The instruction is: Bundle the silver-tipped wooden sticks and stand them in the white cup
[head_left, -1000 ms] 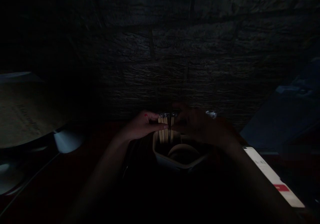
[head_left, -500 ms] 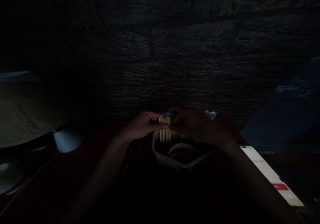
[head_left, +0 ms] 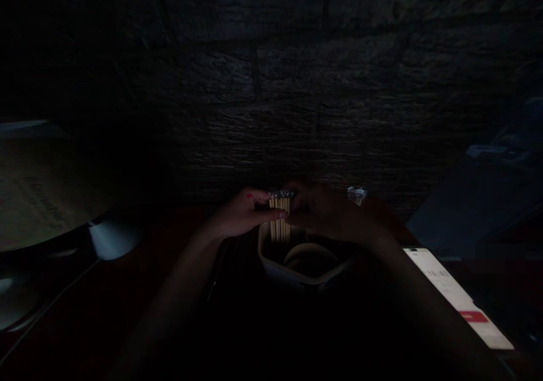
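Note:
My left hand grips a bundle of thin wooden sticks from the left, its thumb lying across the front. The sticks stand upright, with shiny crinkled wrap around their top ends. On the other side, my right hand is closed against the bundle near the wrap; deep shadow hides most of its fingers. Just beneath is an angular container with a pale rim, and the sticks' lower ends reach into its opening. A round-edged object sits inside it, too dark to name.
A lit phone lies at the right. Clear crumpled plastic is beyond my right hand. On the left are a large printed tan object, a pale cone-shaped piece and a thin cord. A rough block wall rises behind.
My right fingers have shifted slightly at the wrapped top of the bundle. The left hand and the sticks keep nearly the same place.

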{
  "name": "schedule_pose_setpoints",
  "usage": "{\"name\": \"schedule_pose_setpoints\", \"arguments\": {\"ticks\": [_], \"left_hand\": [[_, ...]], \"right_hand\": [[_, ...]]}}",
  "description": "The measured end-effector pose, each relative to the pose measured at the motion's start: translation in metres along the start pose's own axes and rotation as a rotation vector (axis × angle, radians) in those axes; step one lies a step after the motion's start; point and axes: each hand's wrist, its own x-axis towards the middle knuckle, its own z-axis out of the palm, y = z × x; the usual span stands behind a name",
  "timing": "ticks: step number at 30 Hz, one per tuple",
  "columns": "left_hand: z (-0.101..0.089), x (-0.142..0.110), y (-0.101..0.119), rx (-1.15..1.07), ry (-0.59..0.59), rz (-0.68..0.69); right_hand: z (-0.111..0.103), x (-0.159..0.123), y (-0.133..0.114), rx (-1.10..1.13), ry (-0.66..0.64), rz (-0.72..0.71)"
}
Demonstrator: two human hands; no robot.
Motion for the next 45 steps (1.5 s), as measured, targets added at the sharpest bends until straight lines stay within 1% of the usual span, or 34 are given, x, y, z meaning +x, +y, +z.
{"name": "schedule_pose_setpoints", "arguments": {"ticks": [4,9,16,19,23,29,33,45], "left_hand": [[-0.001,0.000,0.000,0.001,-0.008,-0.039],[-0.003,0.000,-0.002,-0.030,-0.035,-0.016],[-0.006,-0.002,0.001,-0.055,-0.067,0.003],[-0.009,-0.005,0.003,-0.061,-0.060,0.002],[-0.012,-0.008,0.005,-0.035,-0.059,-0.007],[-0.010,-0.007,0.005,-0.025,-0.072,-0.005],[-0.008,-0.006,0.007,-0.015,-0.055,-0.008],[-0.007,-0.005,0.004,-0.008,-0.053,0.003]], "right_hand": [[-0.001,-0.001,-0.003,-0.011,-0.031,0.032],[-0.002,-0.001,-0.004,-0.014,-0.028,0.019],[-0.003,-0.003,-0.006,0.004,-0.025,0.047],[-0.003,-0.003,-0.005,0.013,-0.036,0.031],[-0.003,-0.002,-0.004,-0.006,-0.015,0.008],[-0.003,-0.002,-0.006,-0.041,0.002,0.000],[-0.002,-0.003,-0.008,-0.056,0.008,0.009],[0.000,-0.002,0.001,0.023,-0.003,-0.012]]}}
